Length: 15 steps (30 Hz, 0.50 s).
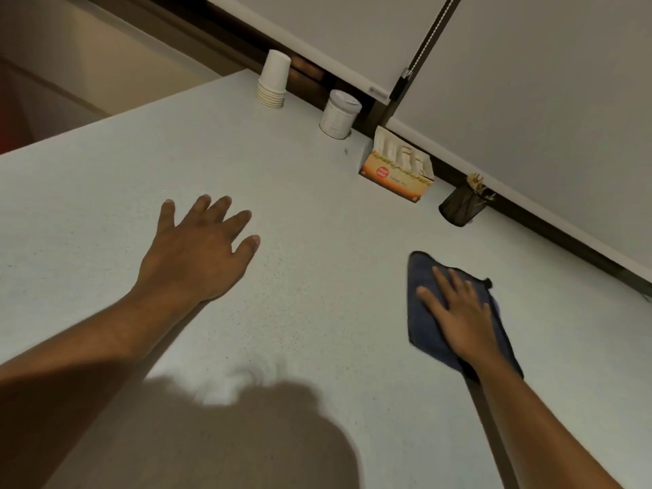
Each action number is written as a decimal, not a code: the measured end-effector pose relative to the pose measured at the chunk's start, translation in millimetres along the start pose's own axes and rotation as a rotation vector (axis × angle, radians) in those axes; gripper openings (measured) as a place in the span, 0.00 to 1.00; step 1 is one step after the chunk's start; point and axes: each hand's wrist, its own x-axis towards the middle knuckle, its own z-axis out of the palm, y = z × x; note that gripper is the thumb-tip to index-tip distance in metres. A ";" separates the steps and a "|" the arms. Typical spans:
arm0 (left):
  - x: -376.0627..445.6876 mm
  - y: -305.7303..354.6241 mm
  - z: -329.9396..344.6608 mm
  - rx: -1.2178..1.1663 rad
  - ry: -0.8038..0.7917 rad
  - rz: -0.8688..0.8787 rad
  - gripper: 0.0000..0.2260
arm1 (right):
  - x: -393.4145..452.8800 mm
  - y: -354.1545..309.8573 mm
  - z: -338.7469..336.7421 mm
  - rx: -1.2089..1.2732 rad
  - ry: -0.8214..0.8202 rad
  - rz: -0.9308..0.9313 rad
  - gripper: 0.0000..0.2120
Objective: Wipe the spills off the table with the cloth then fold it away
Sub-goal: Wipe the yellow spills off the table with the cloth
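A dark blue cloth (423, 277) lies flat on the pale speckled table (317, 241), right of centre. My right hand (458, 312) presses palm-down on top of it with fingers spread, covering its middle. My left hand (197, 248) rests flat on the bare table to the left, fingers apart, holding nothing. No spill stands out on the surface from here.
Along the far edge stand a stack of white paper cups (273, 81), a white lidded canister (339, 114), an open orange tea box (398, 167) and a black mesh pen holder (462, 204). A white blind with a bead chain (428, 40) hangs behind. My shadow covers the near table.
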 end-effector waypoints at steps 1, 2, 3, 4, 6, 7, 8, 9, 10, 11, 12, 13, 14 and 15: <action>0.8 0.8 0.2 -0.001 0.004 -0.004 0.35 | 16.5 -2.0 -1.8 0.005 0.005 0.055 0.38; 1.3 1.7 0.6 -0.001 0.004 -0.007 0.34 | 34.8 -10.0 -2.7 0.014 0.014 0.088 0.37; 1.6 2.5 0.8 -0.003 0.005 -0.011 0.33 | 54.4 -23.3 -2.9 0.025 0.018 0.110 0.37; 1.3 3.1 0.7 -0.008 0.006 -0.016 0.33 | 74.0 -40.3 -2.1 0.037 0.019 0.127 0.38; 0.6 4.3 0.0 -0.022 0.012 -0.032 0.32 | 109.0 -81.4 0.3 0.056 0.016 0.144 0.39; 0.2 5.0 -0.7 -0.026 0.013 -0.041 0.31 | 123.0 -104.8 1.3 0.068 0.012 0.138 0.39; -0.1 5.6 -1.3 -0.028 0.013 -0.046 0.31 | 133.5 -129.4 2.7 0.080 0.007 0.124 0.39; 0.0 6.2 -2.1 -0.028 0.010 -0.048 0.30 | 139.9 -154.9 5.3 0.088 0.002 0.100 0.39; 0.1 6.6 -2.7 -0.028 0.005 -0.049 0.30 | 141.7 -180.9 9.2 0.090 -0.003 0.060 0.39; -0.3 6.8 -3.4 -0.027 0.000 -0.051 0.30 | 138.9 -206.7 14.6 0.087 -0.011 -0.001 0.40; -0.9 6.6 -4.2 -0.028 -0.003 -0.053 0.31 | 132.8 -230.7 20.6 0.086 -0.020 -0.082 0.40; -1.2 6.4 -5.0 -0.031 -0.005 -0.054 0.31 | 124.6 -250.1 27.0 0.082 -0.029 -0.180 0.41; -1.3 6.4 -5.9 -0.035 -0.007 -0.053 0.31 | 115.6 -261.9 32.7 0.066 -0.037 -0.278 0.42; -1.1 6.6 -7.0 -0.038 -0.008 -0.053 0.31 | 107.4 -264.9 36.5 0.046 -0.047 -0.368 0.42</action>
